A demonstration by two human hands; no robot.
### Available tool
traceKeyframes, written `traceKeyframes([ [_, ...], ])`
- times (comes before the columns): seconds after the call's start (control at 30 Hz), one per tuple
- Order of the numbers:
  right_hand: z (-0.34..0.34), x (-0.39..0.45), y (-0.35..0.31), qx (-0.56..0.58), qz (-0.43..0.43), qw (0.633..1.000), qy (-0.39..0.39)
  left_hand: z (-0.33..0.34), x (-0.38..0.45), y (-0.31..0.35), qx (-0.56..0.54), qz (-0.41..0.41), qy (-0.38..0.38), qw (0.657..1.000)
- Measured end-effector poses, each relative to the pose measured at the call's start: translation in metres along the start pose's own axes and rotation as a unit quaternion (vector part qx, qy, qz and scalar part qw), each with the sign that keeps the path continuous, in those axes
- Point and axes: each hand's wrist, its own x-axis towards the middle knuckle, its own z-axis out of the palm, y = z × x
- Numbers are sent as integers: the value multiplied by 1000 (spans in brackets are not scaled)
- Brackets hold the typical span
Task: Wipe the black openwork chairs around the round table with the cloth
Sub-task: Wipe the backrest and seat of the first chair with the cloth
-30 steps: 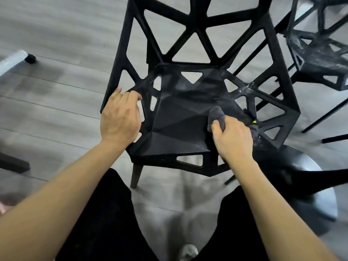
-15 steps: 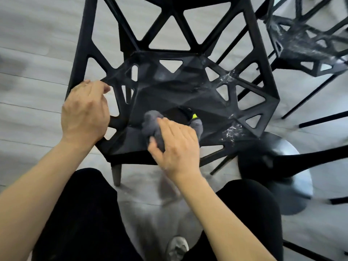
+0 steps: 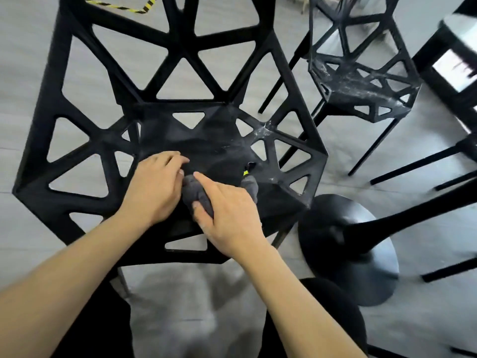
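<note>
On the near chair (image 3: 165,117) seat: right hand (image 3: 229,218) gripping bunched grey cloth (image 3: 197,193); left hand (image 3: 154,187) just beside, fingers loosely curled, holding nothing.

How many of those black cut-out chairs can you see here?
2. One chair sits right under the hands, being wiped; a second chair stands behind it to the right. Black legs at the right edge may belong to others.

This is looking like a café or break-room seating area rather than a home. Matching black openwork chairs (image 3: 180,120) are standing on pale grey plank flooring (image 3: 426,156), beside a pedestal counter with a round black base (image 3: 361,267). Yellow-and-black hazard tape (image 3: 124,6) is running across the floor at the far edge.
</note>
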Motion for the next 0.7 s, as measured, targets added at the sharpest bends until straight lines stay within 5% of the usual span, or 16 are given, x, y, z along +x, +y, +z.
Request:
traceKeyframes([
  [0.1,-20,0,35,34,-6,999,-38,14,17,-9,-1,-80,-45,996],
  [0.27,-44,4,118,-121,163,979,13,21,12,-9,13,-94,-64,993],
  [0.53,-17,43,83,15,-21,986,-163,9,57,-15,52,-81,-30,995],
  [0.7,24,125,117,-126,83,986,-68,33,81,-41,100,-82,-110,985],
])
